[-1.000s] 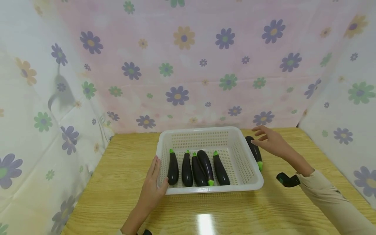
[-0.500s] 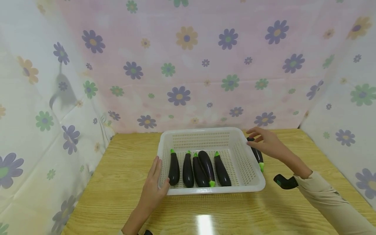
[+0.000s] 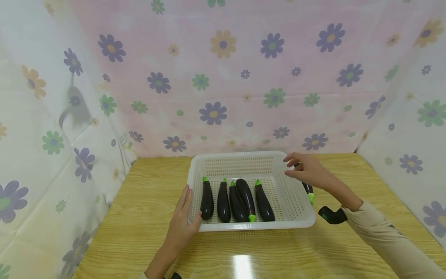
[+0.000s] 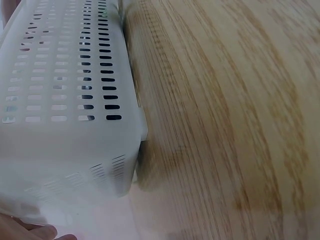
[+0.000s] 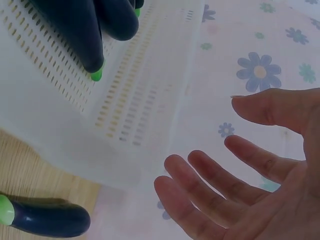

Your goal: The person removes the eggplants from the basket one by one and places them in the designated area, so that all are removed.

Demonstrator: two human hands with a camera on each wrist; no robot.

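The right hand [image 3: 312,171] is at right of centre in the head view, by the far right corner of the basket [image 3: 254,224], its thumb and fingers parted and loosely bent. The loose eggplant [image 3: 309,189] lies on the table [image 3: 139,232] just outside the basket's right wall, partly hidden by that hand; in the right wrist view it sits at lower left, apart from the fingertips at lower right. The left hand [image 3: 182,221], left of centre in the head view, rests with its fingers nearly straight on the basket's left rim, thumb by the near corner. Five eggplants [image 3: 224,203] lie inside, across the basket's left and middle, the leftmost close to that thumb.
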